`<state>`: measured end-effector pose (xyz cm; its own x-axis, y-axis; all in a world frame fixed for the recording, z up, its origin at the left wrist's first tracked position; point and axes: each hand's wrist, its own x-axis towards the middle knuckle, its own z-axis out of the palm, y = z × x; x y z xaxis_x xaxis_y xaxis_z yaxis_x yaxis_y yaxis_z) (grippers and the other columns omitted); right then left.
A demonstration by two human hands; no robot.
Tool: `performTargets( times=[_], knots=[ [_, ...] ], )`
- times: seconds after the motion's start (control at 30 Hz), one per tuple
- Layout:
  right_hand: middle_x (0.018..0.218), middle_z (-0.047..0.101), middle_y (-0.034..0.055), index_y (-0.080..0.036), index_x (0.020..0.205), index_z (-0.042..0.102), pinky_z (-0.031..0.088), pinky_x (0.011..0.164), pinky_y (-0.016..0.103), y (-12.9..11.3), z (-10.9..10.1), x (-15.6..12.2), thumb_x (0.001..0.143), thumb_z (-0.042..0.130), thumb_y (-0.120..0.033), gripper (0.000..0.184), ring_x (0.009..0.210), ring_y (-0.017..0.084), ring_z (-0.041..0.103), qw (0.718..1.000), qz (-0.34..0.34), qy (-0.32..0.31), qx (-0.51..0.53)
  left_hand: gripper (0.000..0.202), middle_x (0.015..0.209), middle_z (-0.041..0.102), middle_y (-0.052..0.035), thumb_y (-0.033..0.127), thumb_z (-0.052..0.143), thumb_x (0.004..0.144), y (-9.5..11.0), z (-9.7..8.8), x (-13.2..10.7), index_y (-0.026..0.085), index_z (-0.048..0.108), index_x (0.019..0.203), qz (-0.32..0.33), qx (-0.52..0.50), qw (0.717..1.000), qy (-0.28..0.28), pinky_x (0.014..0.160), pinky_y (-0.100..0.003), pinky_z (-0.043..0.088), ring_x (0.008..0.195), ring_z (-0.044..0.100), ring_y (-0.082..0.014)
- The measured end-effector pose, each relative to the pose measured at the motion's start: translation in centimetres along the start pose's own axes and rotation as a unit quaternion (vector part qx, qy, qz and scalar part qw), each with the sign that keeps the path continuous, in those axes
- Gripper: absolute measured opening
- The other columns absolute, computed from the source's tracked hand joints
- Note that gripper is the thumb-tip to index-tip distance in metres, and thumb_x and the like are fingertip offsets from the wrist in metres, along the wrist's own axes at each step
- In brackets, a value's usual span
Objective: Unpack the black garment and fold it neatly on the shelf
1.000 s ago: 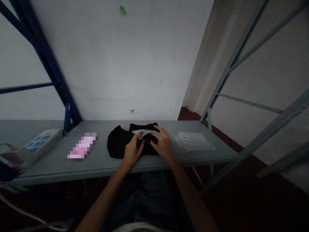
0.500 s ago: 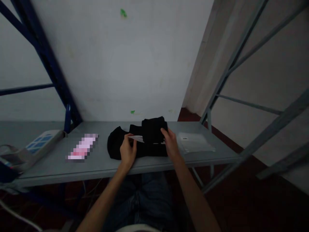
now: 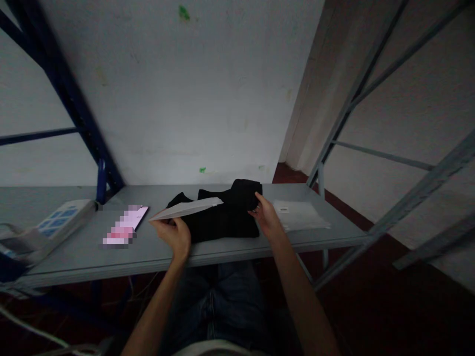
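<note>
A folded black garment (image 3: pixel 222 222) lies across the middle of the shelf near its front edge. Closed on the outer end of a flat white sheet (image 3: pixel 189 207), perhaps card or paper, is my left hand (image 3: pixel 177 237). The sheet slants over the cloth, and its inner end meets the garment's folded-up part. My right hand (image 3: pixel 267 215) pinches the right edge of that raised black fold between thumb and fingers. Just right of this hand lies a flat clear plastic bag (image 3: pixel 304 216) with a small white label.
A phone (image 3: pixel 128 225) with a lit, blurred screen lies left of the garment. Farther left sits a white power strip (image 3: pixel 65 222) with blue patches and cables. Blue metal posts (image 3: pixel 74 99) rise at left, grey ones (image 3: pixel 356 104) at right. A white wall stands behind the grey shelf (image 3: pixel 148 262).
My left hand has moved left, drawing the white sheet out so more of it shows. My right hand has shifted slightly right with the black fold, which is now lifted and bent over.
</note>
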<state>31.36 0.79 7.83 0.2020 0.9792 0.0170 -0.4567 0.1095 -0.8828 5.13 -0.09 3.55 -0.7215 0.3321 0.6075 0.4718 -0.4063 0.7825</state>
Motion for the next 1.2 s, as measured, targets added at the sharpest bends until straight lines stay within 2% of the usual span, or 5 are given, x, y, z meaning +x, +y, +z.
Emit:
performTargets(
  times=[0.2, 0.43, 0.67, 0.9, 1.2],
  knots=[
    [0.110, 0.076, 0.0046, -0.024, 0.105, 0.071, 0.061, 0.065, 0.027, 0.9, -0.3, 0.6, 0.077, 0.079, -0.045, 0.036, 0.095, 0.021, 0.071, 0.987, -0.116, -0.008, -0.114, 0.023, 0.108, 0.061, -0.0083, 0.029, 0.060, 0.090, -0.1, -0.3, 0.4, 0.020, 0.049, 0.108, 0.029, -0.019, 0.999, 0.015, 0.098, -0.040, 0.054, 0.102, 0.064, -0.0218],
    [0.133, 0.065, 0.0079, -0.025, 0.113, 0.074, 0.051, 0.108, 0.042, 1.5, -0.4, 2.2, 0.086, 0.059, -0.023, 0.031, 0.128, 0.022, 0.059, 0.867, -0.342, -0.161, -0.326, 0.029, 0.116, 0.057, -0.0092, 0.027, 0.060, 0.088, 0.3, -0.6, -0.2, 0.021, 0.044, 0.112, 0.065, -0.066, 0.996, -0.006, 0.105, -0.045, 0.049, 0.109, 0.061, -0.0241],
    [0.135, 0.060, 0.0078, -0.026, 0.104, 0.079, 0.058, 0.093, 0.037, 1.7, -1.2, 3.8, 0.072, 0.045, -0.002, 0.052, 0.130, 0.022, 0.057, 0.813, -0.342, -0.215, -0.420, 0.029, 0.117, 0.056, -0.0098, 0.029, 0.059, 0.088, 0.2, -0.7, -0.1, 0.022, 0.043, 0.111, 0.068, -0.032, 0.997, 0.007, 0.106, -0.046, 0.049, 0.112, 0.060, -0.0245],
    [0.145, 0.058, 0.0077, -0.027, 0.121, 0.076, 0.048, 0.111, 0.045, 1.1, -4.9, 3.1, 0.075, 0.042, 0.004, 0.065, 0.132, 0.021, 0.058, 0.746, -0.318, -0.271, -0.519, 0.026, 0.111, 0.057, -0.0070, 0.023, 0.061, 0.085, 1.2, -0.6, 0.0, 0.023, 0.042, 0.104, 0.061, -0.086, 0.994, 0.018, 0.105, -0.043, 0.049, 0.106, 0.061, -0.0223],
    [0.130, 0.065, 0.0095, -0.028, 0.135, 0.064, 0.058, 0.073, 0.031, -3.1, -3.4, -2.1, 0.091, 0.068, -0.029, 0.044, 0.103, 0.022, 0.066, 0.807, -0.281, -0.188, -0.484, 0.029, 0.113, 0.060, -0.0070, 0.031, 0.065, 0.087, 0.8, -0.3, -0.8, 0.021, 0.048, 0.109, 0.019, -0.131, 0.989, -0.065, 0.100, -0.040, 0.051, 0.105, 0.064, -0.0217]
  ],
)
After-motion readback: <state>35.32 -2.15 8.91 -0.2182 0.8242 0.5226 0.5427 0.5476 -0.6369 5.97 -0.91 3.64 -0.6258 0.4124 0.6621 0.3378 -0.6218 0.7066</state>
